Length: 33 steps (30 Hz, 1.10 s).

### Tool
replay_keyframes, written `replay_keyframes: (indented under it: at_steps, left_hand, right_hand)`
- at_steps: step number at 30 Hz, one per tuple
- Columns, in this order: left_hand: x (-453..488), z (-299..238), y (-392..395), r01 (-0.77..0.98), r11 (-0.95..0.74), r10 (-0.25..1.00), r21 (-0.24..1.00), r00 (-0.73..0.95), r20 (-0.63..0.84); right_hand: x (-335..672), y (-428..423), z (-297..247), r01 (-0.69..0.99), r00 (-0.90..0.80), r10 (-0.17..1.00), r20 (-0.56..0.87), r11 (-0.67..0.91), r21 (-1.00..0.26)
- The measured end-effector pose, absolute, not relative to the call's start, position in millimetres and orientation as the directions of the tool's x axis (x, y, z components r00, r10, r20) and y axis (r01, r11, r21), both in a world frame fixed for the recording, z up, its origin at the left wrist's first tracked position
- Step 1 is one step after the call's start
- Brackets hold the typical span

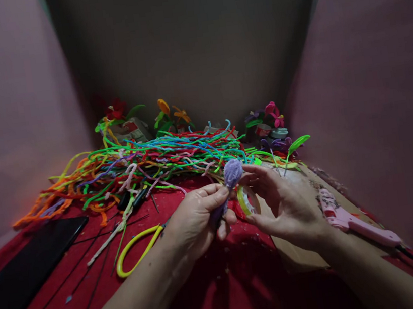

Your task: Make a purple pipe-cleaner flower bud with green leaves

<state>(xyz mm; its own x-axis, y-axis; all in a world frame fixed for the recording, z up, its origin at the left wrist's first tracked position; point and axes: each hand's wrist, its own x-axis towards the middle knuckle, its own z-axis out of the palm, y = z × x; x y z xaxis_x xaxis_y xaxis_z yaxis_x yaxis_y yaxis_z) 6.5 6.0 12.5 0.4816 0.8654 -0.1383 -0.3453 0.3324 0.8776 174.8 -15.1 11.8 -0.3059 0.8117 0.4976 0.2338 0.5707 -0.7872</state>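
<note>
Pinched between the thumb and fingers of my left hand (199, 216) is a fuzzy purple flower bud (234, 172), its rounded head pointing up. Its lower part is mostly covered by my fingers. Just to the right, my right hand (279, 203) grips a small roll of yellow-green tape (243, 201) between thumb and fingers. The roll is close beside the bud; whether a strip of tape joins them I cannot tell.
A big heap of coloured pipe cleaners (176, 153) spreads across the back. Yellow-handled pliers (139, 249), thin dark wires (92, 271) and a black flat slab (31, 268) lie left. On the right, a pink glue gun (360, 225) rests by cardboard (299, 254). Finished flowers (273, 113) stand behind.
</note>
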Motion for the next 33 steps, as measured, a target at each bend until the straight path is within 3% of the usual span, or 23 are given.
replay_keyframes:
  at_steps: [6,13,20,33]
  left_hand:
    - [7.8,11.4,5.1,-0.303,0.282,0.87,0.91,0.48,-0.11]
    - [7.9,14.7,4.1,-0.391,0.293,0.889,0.872,0.447,-0.099]
    - [0.2,8.9,12.1,-0.372,0.23,0.919,0.899,0.388,-0.075]
    - [2.4,12.5,10.3,-0.35,0.295,0.894,0.889,0.43,-0.128]
  right_hand:
    - [174.0,-16.4,8.6,0.283,-0.256,0.835,0.487,0.547,-0.788]
    - [181.0,-15.8,-0.4,0.382,-0.239,0.879,0.413,0.476,-0.792]
    - [182.2,-15.5,-1.3,0.342,-0.2,0.877,0.438,0.481,-0.807]
    - [178.1,-18.4,1.3,0.317,-0.201,0.902,0.381,0.428,-0.846]
